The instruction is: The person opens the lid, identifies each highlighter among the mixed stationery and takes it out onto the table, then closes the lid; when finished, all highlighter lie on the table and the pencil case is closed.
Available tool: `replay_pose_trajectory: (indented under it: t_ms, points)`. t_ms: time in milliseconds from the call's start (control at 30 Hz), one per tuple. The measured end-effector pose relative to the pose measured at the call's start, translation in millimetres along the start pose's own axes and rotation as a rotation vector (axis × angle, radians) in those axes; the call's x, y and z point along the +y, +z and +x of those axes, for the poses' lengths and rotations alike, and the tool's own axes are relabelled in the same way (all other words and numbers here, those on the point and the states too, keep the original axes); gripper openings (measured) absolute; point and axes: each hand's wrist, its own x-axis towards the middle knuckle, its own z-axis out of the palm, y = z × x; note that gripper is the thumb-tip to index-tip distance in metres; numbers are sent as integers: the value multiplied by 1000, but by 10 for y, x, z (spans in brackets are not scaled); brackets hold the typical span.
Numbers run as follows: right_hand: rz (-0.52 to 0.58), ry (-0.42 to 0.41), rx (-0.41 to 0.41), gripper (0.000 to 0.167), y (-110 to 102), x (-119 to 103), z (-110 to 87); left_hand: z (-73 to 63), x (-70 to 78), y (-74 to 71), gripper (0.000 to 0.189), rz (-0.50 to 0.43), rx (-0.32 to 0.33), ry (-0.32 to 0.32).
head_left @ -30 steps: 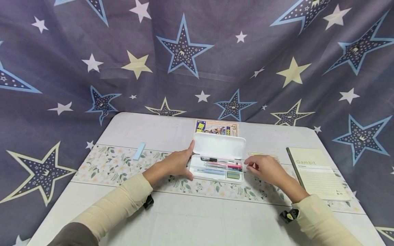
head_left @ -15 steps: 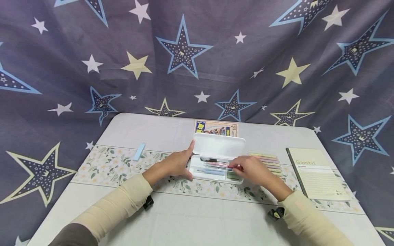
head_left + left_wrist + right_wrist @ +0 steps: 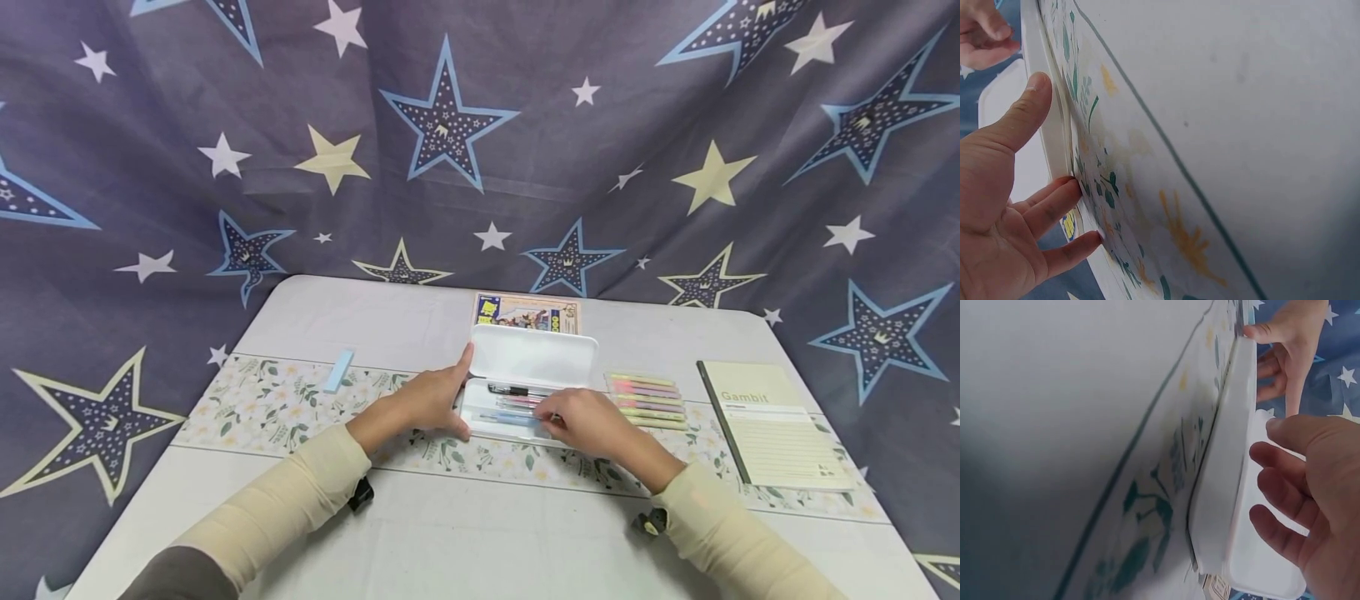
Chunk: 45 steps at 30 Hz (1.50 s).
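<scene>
A white pencil case (image 3: pixel 534 357) stands with its lid raised at the middle of the table. Inside it lie a black pen (image 3: pixel 516 390), red and pink pens and a light blue pen (image 3: pixel 504 417). My left hand (image 3: pixel 433 398) grips the case's left end, thumb at the front corner and index finger up by the lid; in the left wrist view the thumb (image 3: pixel 1038 94) presses on its side. My right hand (image 3: pixel 588 423) is over the case's right part, fingertips near the blue pen. The right wrist view shows its fingers (image 3: pixel 1282 484) loosely bent with nothing between them. It hides the green block.
Several pastel pens (image 3: pixel 647 400) lie in a row right of the case. Further right is a cream notebook (image 3: pixel 780 425) marked "Gambit". A light blue strip (image 3: pixel 339 371) lies to the left, and a printed picture box or card (image 3: pixel 528 312) sits behind the lid.
My right hand has moved left from beside the case to over its pens, uncovering the row of pastel pens and covering the green block. The left hand has stayed in place.
</scene>
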Motion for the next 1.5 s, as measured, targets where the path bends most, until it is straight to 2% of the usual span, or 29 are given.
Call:
replay_pose_trajectory:
  t_ms: [300, 800, 1100, 1333, 1500]
  points:
    - [-116, -16, 8, 13, 60, -66, 4, 16, -18, 1, 153, 0, 7, 22]
    - [-71, 25, -63, 14, 66, -113, 56, 17, -36, 16, 153, 0, 2, 23]
    - [-85, -32, -63, 18, 65, -103, 99, 15, -22, 3, 154, -9, 10, 31]
    - [-135, -60, -77, 10, 53, -114, 125, 19, -26, -3, 153, -1, 6, 21]
    - [-105, -65, -87, 16, 56, -112, 141, 16, -22, -3, 152, -7, 3, 22]
